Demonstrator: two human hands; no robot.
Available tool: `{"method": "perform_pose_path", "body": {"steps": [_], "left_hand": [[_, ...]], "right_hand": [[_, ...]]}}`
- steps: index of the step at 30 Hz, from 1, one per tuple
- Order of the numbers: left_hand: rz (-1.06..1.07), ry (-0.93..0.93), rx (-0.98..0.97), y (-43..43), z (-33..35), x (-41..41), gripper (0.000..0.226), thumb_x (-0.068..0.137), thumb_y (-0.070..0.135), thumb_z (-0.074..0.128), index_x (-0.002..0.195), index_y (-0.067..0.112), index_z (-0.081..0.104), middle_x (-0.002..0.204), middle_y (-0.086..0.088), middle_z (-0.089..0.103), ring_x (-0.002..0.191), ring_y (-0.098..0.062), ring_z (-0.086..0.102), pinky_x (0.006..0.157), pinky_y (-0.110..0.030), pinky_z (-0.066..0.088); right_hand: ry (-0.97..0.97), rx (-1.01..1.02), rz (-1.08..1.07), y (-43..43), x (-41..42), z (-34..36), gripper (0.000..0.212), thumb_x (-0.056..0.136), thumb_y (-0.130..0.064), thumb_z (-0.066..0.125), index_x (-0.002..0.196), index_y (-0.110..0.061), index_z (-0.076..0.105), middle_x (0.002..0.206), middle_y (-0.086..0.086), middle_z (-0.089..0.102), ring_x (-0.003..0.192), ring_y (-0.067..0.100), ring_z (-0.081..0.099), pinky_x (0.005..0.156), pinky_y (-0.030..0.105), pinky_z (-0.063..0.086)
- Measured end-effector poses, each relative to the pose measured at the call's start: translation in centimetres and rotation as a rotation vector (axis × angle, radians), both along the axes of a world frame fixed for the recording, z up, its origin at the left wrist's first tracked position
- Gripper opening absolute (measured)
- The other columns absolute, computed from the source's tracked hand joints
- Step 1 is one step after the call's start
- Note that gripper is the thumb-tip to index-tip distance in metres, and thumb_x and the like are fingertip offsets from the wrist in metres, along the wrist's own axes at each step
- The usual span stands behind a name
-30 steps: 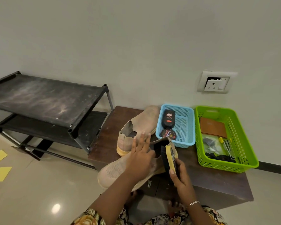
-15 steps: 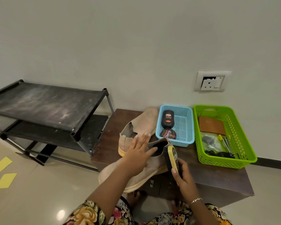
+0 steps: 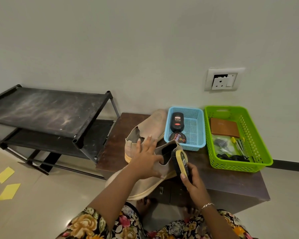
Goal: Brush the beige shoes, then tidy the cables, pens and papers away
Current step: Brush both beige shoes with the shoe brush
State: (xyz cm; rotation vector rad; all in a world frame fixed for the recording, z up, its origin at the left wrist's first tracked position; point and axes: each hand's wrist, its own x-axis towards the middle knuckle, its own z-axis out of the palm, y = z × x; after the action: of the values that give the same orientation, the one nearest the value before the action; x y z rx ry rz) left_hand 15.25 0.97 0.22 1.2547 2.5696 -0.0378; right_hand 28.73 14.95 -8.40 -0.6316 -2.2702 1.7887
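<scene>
On your left stands a black two-tier shoe rack point(image 3: 47, 111), just beside the dark brown wooden surface point(image 3: 231, 183). At the back of that surface you have a light blue plastic mesh basket point(image 3: 193, 128). It holds a black polish bottle point(image 3: 177, 122), with a round polish tin point(image 3: 177, 138) just in front. A white wall socket point(image 3: 223, 80) sits above.

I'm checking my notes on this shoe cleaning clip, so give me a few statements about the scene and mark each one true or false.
1. Yellow papers lie on the floor. True.
2. The black bottle lies on the floor. False: it lies in the blue basket.
3. The right hand holds a yellow-backed brush. True.
4. The left hand rests on the nearer beige shoe. True.
5. The other beige shoe sits in the blue basket. False: it lies on the brown table, beside that basket.
</scene>
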Motion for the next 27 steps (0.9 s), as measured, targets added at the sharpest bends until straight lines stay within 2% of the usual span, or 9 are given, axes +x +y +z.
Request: {"method": "perform_pose_path", "body": {"steps": [6, 9, 12, 14, 16, 18, 20, 23, 27], "left_hand": [[0.221, -0.179, 0.301, 0.4, -1.3, 0.5, 0.002, 0.087, 0.014, 0.058, 0.085, 0.016, 0.058, 0.156, -0.006, 0.012, 0.144, -0.032, 0.000, 0.117, -0.046, 0.011], [0.333, -0.327, 0.569, 0.0, -1.9, 0.4, 0.028, 0.085, -0.002, 0.054, 0.071, 0.021, 0.046, 0.142, -0.011, 0.036, 0.136, -0.027, 0.029, 0.108, -0.036, 0.028], [0.386, -0.425, 0.652, -0.2, -2.8, 0.3, 0.036, 0.084, -0.008, 0.050, 0.070, 0.025, 0.045, 0.129, -0.018, 0.049, 0.133, -0.034, 0.035, 0.111, -0.038, 0.023], [0.415, -0.452, 0.590, -0.4, -3.0, 0.4, 0.017, 0.088, 0.000, 0.051, 0.094, 0.015, 0.056, 0.133, -0.017, 0.049, 0.141, -0.030, 0.022, 0.117, -0.041, 0.009], [0.432, -0.464, 0.520, -0.3, -3.3, 0.4, 0.040, 0.093, 0.007, 0.049, 0.132, 0.007, 0.043, 0.142, -0.011, 0.042, 0.145, -0.023, 0.005, 0.115, -0.041, -0.006], [0.434, -0.436, 0.520, -0.3, -3.5, 0.4, 0.049, 0.094, 0.008, 0.047, 0.141, 0.008, 0.032, 0.150, -0.007, 0.032, 0.145, -0.022, -0.001, 0.114, -0.041, -0.009], [0.427, -0.484, 0.582, -0.2, -3.7, 0.1, 0.045, 0.094, 0.007, 0.048, 0.136, 0.021, 0.039, 0.149, -0.010, 0.034, 0.145, -0.027, 0.007, 0.118, -0.043, -0.002], [0.430, -0.548, 0.645, -0.4, -3.7, 0.3, 0.043, 0.092, 0.004, 0.049, 0.091, 0.045, 0.039, 0.143, -0.020, 0.039, 0.139, -0.033, 0.025, 0.113, -0.028, 0.015], [0.517, -0.644, 0.765, -0.4, -3.9, 0.3, 0.029, 0.092, -0.005, 0.045, 0.096, 0.022, 0.054, 0.116, -0.016, 0.057, 0.114, -0.015, 0.051, 0.096, -0.020, 0.033]], "right_hand": [[-0.002, 0.119, 0.016, -0.2, 0.5, 0.2, 0.059, 0.078, -0.045, 0.047, 0.130, -0.019, 0.037, 0.121, -0.001, 0.052, 0.111, 0.016, 0.050, 0.088, 0.024, 0.040], [0.127, 0.412, 0.067, -1.8, 1.2, 0.4, 0.057, 0.080, -0.051, 0.046, 0.126, -0.017, 0.039, 0.115, -0.001, 0.045, 0.102, 0.010, 0.046, 0.080, 0.017, 0.039], [0.016, 0.689, 0.288, -3.4, 1.0, -0.2, 0.052, 0.083, -0.048, 0.043, 0.128, -0.028, 0.027, 0.122, 0.000, 0.037, 0.101, 0.019, 0.049, 0.075, 0.032, 0.046], [-0.115, 0.733, 0.231, -2.6, 0.1, -0.5, 0.051, 0.084, -0.034, 0.053, 0.126, -0.031, 0.026, 0.125, 0.005, 0.037, 0.101, 0.029, 0.052, 0.074, 0.039, 0.049], [-0.119, 0.719, 0.112, -1.7, -0.5, -0.9, 0.056, 0.078, -0.017, 0.063, 0.117, -0.033, 0.026, 0.121, 0.009, 0.042, 0.096, 0.033, 0.054, 0.069, 0.042, 0.051], [-0.118, 0.673, 0.037, -1.6, -0.8, -1.3, 0.055, 0.076, -0.013, 0.065, 0.119, -0.029, 0.034, 0.118, 0.010, 0.044, 0.095, 0.034, 0.055, 0.068, 0.042, 0.051], [-0.141, 0.587, -0.050, -1.8, -1.0, -1.3, 0.049, 0.080, -0.015, 0.066, 0.124, -0.017, 0.045, 0.118, 0.012, 0.044, 0.097, 0.036, 0.054, 0.072, 0.043, 0.050], [-0.199, 0.511, -0.170, -1.8, -1.5, -1.1, 0.049, 0.085, -0.017, 0.063, 0.129, -0.005, 0.045, 0.122, 0.018, 0.043, 0.100, 0.039, 0.053, 0.078, 0.042, 0.047], [-0.080, 0.679, 0.129, -3.9, -0.9, -0.9, 0.055, 0.086, -0.043, 0.047, 0.129, -0.010, 0.037, 0.118, 0.013, 0.050, 0.087, 0.034, 0.059, 0.066, 0.037, 0.049]]}}
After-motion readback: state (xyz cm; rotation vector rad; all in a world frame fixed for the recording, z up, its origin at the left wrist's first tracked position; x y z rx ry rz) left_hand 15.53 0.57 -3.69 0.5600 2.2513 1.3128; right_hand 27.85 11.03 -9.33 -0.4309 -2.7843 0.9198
